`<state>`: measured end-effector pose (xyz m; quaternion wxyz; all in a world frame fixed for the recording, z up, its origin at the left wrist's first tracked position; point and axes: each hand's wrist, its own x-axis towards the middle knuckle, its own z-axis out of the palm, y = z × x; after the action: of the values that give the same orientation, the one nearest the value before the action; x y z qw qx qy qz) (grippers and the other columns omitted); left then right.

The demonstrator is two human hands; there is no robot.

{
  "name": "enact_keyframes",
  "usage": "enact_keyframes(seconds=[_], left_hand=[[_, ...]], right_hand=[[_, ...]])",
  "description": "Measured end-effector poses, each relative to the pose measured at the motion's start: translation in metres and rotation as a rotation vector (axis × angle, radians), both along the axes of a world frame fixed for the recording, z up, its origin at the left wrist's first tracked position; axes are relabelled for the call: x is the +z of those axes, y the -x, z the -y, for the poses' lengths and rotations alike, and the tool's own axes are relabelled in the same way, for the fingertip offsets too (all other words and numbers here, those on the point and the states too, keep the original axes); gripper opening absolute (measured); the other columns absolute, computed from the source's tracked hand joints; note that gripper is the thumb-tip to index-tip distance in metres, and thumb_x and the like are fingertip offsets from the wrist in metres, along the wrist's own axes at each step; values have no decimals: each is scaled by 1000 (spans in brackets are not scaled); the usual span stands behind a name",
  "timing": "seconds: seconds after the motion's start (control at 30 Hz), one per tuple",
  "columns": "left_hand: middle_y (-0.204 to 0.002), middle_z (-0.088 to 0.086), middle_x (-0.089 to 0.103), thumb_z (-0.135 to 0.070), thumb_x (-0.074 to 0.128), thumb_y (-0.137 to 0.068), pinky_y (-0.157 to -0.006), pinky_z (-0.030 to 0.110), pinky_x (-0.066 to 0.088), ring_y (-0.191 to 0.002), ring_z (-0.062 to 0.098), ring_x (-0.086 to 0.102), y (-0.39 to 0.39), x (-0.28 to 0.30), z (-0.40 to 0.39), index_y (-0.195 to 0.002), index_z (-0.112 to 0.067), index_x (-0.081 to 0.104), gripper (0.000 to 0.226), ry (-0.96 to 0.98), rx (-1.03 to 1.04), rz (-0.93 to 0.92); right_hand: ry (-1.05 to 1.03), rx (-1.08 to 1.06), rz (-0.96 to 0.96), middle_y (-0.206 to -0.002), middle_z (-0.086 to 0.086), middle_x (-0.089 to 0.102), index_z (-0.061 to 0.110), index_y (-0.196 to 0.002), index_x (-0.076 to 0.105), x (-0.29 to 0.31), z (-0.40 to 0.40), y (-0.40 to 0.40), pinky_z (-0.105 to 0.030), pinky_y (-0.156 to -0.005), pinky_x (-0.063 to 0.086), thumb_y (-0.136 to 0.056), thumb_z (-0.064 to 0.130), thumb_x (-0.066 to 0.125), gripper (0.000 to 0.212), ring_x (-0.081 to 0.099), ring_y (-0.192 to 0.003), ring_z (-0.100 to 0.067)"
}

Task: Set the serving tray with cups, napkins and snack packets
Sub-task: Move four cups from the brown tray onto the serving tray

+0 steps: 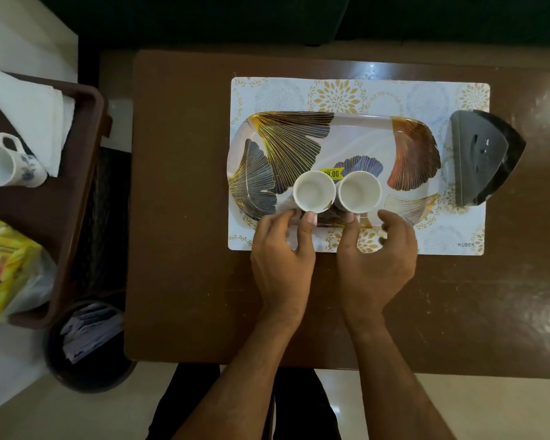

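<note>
A leaf-patterned serving tray (362, 134) lies on a white and gold placemat (458, 96). Two white cups stand upright and side by side at the tray's near edge. My left hand (281, 258) has its thumb and fingers closed on the lower near side of the left cup (314, 193). My right hand (375, 262) has its thumb pressed against the base of the right cup (359, 191), with the fingers curled just to that cup's right. A third cup (7, 166) with a blue print lies on its side in the brown bin at left, beside white napkins (29, 112) and yellow snack packets (4, 265).
The brown bin (86, 173) stands left of the brown table (185, 217). A dark wedge-shaped holder (480, 157) rests on the placemat's right end. A black waste bin (86, 350) with paper in it sits on the floor at the table's near left corner.
</note>
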<state>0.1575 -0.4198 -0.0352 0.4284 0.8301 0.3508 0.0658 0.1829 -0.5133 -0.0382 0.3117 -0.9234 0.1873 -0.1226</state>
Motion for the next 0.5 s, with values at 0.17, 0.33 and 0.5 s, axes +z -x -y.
enact_keyframes(seconds=[0.17,0.33,0.5], left_hand=[[-126,1,66,-46,61,-103,-97,41,56,-119,17,63,5,-1,-25,-129,-12,70,43,-67,-98,0],[-146,8,59,-48,53,-105,-114,41,44,-137,22,54,11,3,-66,-142,-10,59,54,-207,-240,-6],[-157,13,49,-53,46,-105,-122,46,36,-146,26,46,24,11,-139,-153,-8,48,65,-345,-328,-58]], right_hand=[[116,184,54,-142,-20,61,-2,-135,63,13,-17,-2,-47,-121,40,-94,37,73,57,53,-140,-36],[200,440,49,-156,-24,51,-5,-146,54,20,-53,-5,-51,-128,30,-99,39,67,65,38,-154,-41],[273,677,9,-161,-22,46,-2,-151,49,24,-102,-7,-59,-126,29,-103,43,62,68,29,-159,-40]])
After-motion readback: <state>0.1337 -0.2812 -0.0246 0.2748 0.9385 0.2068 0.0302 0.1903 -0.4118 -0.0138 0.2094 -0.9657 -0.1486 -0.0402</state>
